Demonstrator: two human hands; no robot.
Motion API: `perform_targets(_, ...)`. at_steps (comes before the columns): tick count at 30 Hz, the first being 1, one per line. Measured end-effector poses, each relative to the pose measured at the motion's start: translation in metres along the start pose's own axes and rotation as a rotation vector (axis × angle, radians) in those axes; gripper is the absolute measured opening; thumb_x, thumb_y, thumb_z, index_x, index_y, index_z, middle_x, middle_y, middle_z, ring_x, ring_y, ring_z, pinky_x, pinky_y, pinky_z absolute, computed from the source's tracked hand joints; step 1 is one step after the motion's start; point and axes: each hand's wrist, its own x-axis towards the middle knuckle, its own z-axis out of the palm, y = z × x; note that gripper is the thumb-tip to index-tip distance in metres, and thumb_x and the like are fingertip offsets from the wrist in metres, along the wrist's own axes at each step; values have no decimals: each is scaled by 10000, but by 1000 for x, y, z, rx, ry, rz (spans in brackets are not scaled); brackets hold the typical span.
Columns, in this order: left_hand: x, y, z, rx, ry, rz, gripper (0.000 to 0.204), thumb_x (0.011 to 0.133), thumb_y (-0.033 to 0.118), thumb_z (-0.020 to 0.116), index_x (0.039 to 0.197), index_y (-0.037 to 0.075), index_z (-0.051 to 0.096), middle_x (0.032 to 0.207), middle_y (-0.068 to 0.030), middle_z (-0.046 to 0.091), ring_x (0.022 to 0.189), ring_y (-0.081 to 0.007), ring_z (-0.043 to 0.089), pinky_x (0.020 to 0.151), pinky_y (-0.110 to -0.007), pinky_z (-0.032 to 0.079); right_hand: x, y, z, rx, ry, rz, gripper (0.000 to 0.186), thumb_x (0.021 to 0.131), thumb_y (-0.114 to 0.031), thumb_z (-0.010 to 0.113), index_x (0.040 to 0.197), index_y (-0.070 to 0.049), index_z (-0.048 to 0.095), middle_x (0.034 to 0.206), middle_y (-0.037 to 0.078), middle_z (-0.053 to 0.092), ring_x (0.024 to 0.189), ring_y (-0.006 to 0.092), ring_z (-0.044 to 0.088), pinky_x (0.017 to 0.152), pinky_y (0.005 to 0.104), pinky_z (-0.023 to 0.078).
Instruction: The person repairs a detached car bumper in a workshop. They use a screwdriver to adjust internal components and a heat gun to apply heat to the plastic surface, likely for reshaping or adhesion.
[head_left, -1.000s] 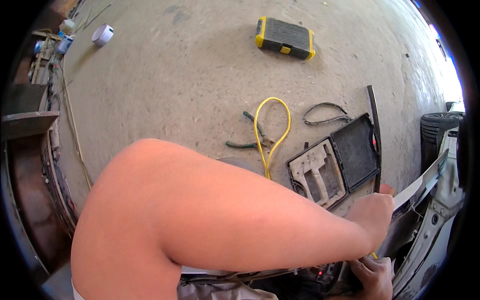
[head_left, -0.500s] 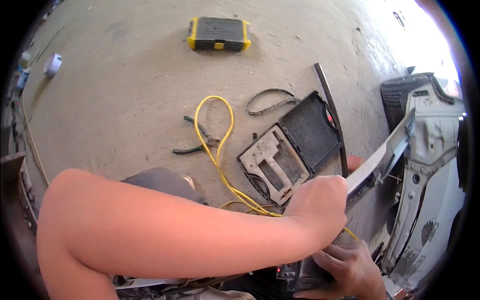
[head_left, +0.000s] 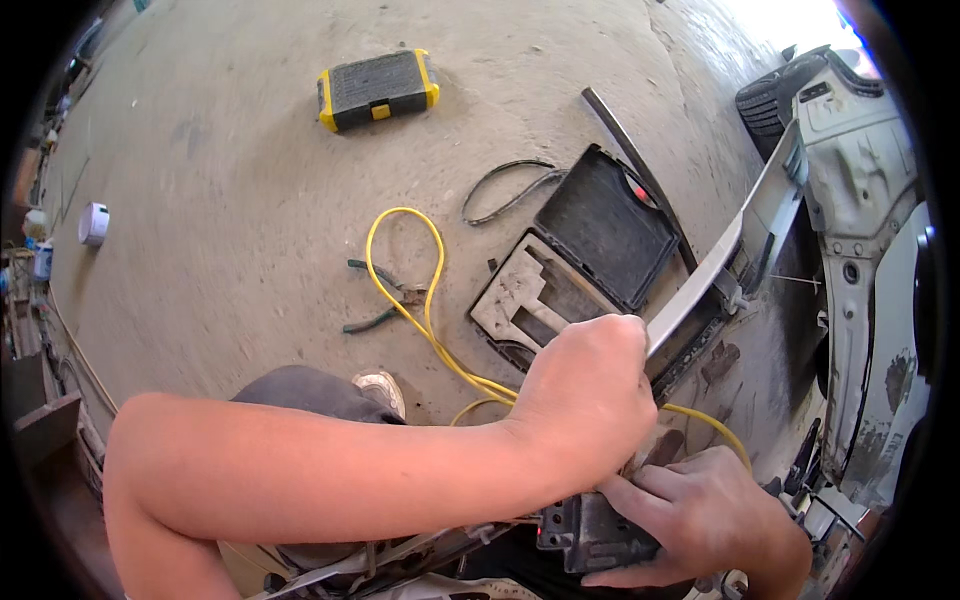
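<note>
My left forearm crosses the view from the lower left. My left hand point(head_left: 590, 385) is closed in a fist at the near end of a long pale car bumper point(head_left: 695, 275); its fingertips are hidden behind the hand. Below it, my right hand point(head_left: 700, 515) grips a dark grey, box-shaped tool with slots and a small red light point(head_left: 590, 535), thumb on the near side and fingers on the far side. A yellow cord point(head_left: 437, 340) loops over the floor, passes behind my left hand and comes out above my right hand.
An open black case point(head_left: 610, 225) with a beige gun-shaped insert lies ahead, beside a dark bar point(head_left: 625, 145) and black loop point(head_left: 490, 185). Green-handled pliers point(head_left: 370, 320) lie left. A black-and-yellow box point(head_left: 375, 88) is farther off. A car body point(head_left: 850, 220) stands right, a white roll point(head_left: 94, 224) far left.
The view has shifted, so the case, box and car body appear farther left. Both hands keep their holds, the left still at the bumper, the right still on the tool.
</note>
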Motion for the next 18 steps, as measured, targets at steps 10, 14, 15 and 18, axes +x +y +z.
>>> perform_targets(10, 1, -2, 0, 44, 10, 31, 112, 795, 31, 517, 804, -54, 589, 794, -305, 586, 846, -500, 561, 750, -521, 452, -2, 3, -1, -24, -10, -22, 673, 703, -569, 787, 1058, -11, 670, 638, 38, 547, 490, 220, 568, 450, 310, 441)
perform_targets(14, 2, -2, 0, 45, 0, 37, 119, 795, 34, 514, 803, -54, 594, 793, -305, 589, 837, -500, 564, 739, -521, 452, -3, 4, 2, -20, 17, -32, 675, 711, -572, 782, 1063, -6, 672, 633, 35, 541, 496, 220, 573, 452, 307, 446)
perform_targets(15, 2, -2, 0, 50, 2, 40, 122, 796, 35, 513, 803, -55, 595, 794, -306, 590, 835, -500, 564, 738, -520, 453, -3, 4, 2, -22, 8, -27, 673, 711, -571, 782, 1060, -6, 672, 633, 35, 541, 497, 220, 574, 453, 307, 446)
perform_targets(18, 4, -2, 2, 53, -8, 46, 128, 797, 38, 513, 803, -58, 598, 794, -308, 591, 830, -501, 567, 732, -517, 456, -5, 4, 1, -21, 3, -13, 665, 712, -569, 781, 1052, -8, 672, 634, 34, 542, 498, 219, 575, 453, 307, 447)
